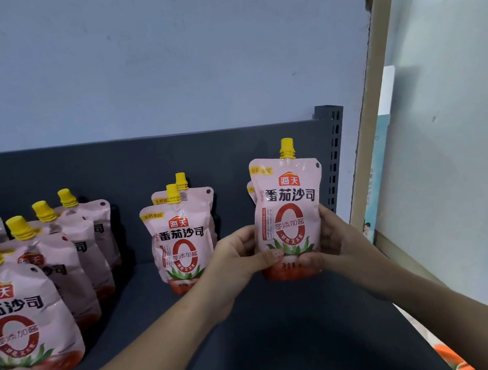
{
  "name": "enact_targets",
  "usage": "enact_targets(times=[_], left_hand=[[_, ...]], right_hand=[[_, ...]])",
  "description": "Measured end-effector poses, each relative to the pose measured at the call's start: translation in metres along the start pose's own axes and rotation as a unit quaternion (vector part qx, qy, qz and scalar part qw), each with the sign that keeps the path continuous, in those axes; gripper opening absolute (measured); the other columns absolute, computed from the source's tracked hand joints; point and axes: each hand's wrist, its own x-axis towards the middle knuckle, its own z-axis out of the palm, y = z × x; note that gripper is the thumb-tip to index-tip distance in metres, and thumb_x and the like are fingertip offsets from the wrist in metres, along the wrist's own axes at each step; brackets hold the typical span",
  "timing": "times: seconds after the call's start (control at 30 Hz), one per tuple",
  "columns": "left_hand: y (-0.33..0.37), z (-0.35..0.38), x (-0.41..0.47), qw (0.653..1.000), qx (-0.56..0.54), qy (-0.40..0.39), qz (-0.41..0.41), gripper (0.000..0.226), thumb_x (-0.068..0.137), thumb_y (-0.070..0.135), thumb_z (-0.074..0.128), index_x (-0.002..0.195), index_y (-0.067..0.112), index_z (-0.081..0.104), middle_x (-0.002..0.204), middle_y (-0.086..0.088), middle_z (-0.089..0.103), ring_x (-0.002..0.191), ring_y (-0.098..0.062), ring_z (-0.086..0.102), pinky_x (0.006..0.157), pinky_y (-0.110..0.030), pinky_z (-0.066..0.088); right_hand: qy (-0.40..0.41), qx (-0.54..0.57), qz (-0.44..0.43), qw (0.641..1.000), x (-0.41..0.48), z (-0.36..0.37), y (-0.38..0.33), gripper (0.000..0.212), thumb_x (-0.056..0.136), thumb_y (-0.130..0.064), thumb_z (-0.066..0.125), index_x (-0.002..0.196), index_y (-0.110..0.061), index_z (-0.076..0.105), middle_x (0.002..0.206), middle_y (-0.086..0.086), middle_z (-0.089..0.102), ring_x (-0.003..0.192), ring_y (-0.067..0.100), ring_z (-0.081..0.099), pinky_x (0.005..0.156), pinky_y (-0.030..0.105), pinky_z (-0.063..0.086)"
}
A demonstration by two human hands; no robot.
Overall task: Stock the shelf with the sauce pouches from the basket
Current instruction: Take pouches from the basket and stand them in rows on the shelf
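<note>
A pink sauce pouch [289,210] with a yellow cap stands upright at the right end of the dark shelf [256,338]. My left hand [240,260] grips its lower left edge and my right hand [337,241] grips its lower right edge. Another pouch [250,191] peeks out just behind it. Two pouches [181,239] stand one behind the other in the middle of the shelf. A row of several pouches [59,255] runs front to back on the left.
The shelf's dark back panel [140,164] and a perforated upright [334,148] bound the rear and right. A beige frame and frosted panel [448,142] stand to the right. Something orange [455,359] shows at the bottom right corner.
</note>
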Motion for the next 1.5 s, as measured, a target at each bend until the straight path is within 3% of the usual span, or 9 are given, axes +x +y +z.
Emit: enact_targets(times=[0.2,0.43,0.63,0.83,1.0,1.13,1.27,1.4,1.5], left_hand=[[-0.024,-0.005,0.031,0.998,0.065,0.005,0.016,0.039,0.078,-0.007,0.066,0.107,0.018,0.062,0.105,0.003,0.070,0.098,-0.007,0.067,0.079,-0.020,0.055],[-0.054,-0.007,0.051,0.992,0.118,0.046,0.020,0.037,0.076,-0.006,0.070,0.103,0.019,0.062,0.101,0.006,0.068,0.095,-0.004,0.064,0.076,-0.015,0.054],[-0.062,-0.010,0.064,0.961,0.246,0.110,0.056,0.035,0.076,0.005,0.074,0.105,0.016,0.059,0.097,0.011,0.063,0.087,0.000,0.060,0.068,-0.005,0.049],[-0.066,-0.006,0.065,0.964,0.238,0.112,0.049,0.036,0.077,0.005,0.073,0.111,0.010,0.061,0.104,0.004,0.066,0.097,-0.011,0.063,0.077,-0.014,0.052],[-0.068,0.000,0.062,0.969,0.208,0.134,0.026,0.036,0.078,0.002,0.072,0.111,0.009,0.061,0.101,0.003,0.065,0.092,-0.009,0.062,0.078,-0.016,0.052],[-0.071,0.007,0.062,0.966,0.200,0.164,0.023,0.030,0.078,-0.001,0.071,0.104,0.010,0.062,0.096,0.001,0.067,0.088,-0.012,0.063,0.077,-0.018,0.053],[-0.071,0.011,0.059,0.958,0.216,0.189,0.014,0.035,0.077,0.004,0.073,0.109,0.007,0.061,0.095,0.001,0.065,0.084,-0.011,0.061,0.069,-0.012,0.050],[-0.067,0.007,0.046,0.949,0.229,0.217,-0.013,0.043,0.077,0.013,0.075,0.114,0.005,0.055,0.096,-0.002,0.059,0.087,-0.013,0.055,0.081,-0.022,0.048],[-0.059,-0.002,0.024,0.938,0.269,0.219,-0.021,0.047,0.078,0.017,0.074,0.118,0.008,0.051,0.097,-0.001,0.055,0.091,-0.014,0.053,0.086,-0.025,0.046]], right_hand=[[0.038,-0.045,0.027,0.998,0.022,-0.006,0.023,0.060,0.069,0.006,0.075,0.108,-0.029,0.046,0.116,-0.004,0.063,0.109,0.015,0.063,0.088,0.034,0.056],[0.033,-0.130,0.071,0.988,0.040,-0.010,0.055,0.059,0.068,-0.006,0.080,0.110,-0.031,0.046,0.118,-0.009,0.062,0.113,0.012,0.060,0.094,0.038,0.053],[0.056,-0.199,0.078,0.975,0.048,-0.008,0.056,0.056,0.072,-0.014,0.078,0.117,-0.024,0.045,0.111,-0.016,0.057,0.106,0.005,0.055,0.088,0.018,0.047],[0.057,-0.224,0.110,0.967,0.045,-0.010,0.057,0.058,0.074,-0.021,0.077,0.124,-0.019,0.045,0.126,-0.004,0.059,0.116,0.015,0.055,0.099,0.033,0.047],[0.058,-0.229,0.102,0.966,0.043,-0.010,0.059,0.058,0.074,-0.024,0.077,0.123,-0.020,0.046,0.122,-0.006,0.060,0.103,0.007,0.054,0.088,0.021,0.045],[0.063,-0.239,0.091,0.965,0.044,-0.012,0.061,0.059,0.072,-0.028,0.079,0.120,-0.020,0.047,0.108,-0.012,0.057,0.096,0.005,0.052,0.070,0.006,0.038],[0.073,-0.193,0.097,0.974,0.041,-0.015,0.067,0.069,0.065,-0.030,0.084,0.119,-0.019,0.043,0.109,-0.010,0.061,0.099,0.009,0.060,0.082,0.024,0.051],[0.132,-0.178,0.107,0.969,0.026,-0.018,0.060,0.063,0.072,-0.018,0.080,0.117,-0.016,0.036,0.100,-0.001,0.055,0.092,0.015,0.057,0.075,0.023,0.045],[0.178,-0.261,0.054,0.947,0.011,-0.016,0.047,0.046,0.079,-0.020,0.073,0.112,-0.017,0.041,0.105,0.001,0.053,0.092,0.015,0.054,0.076,0.025,0.043]])
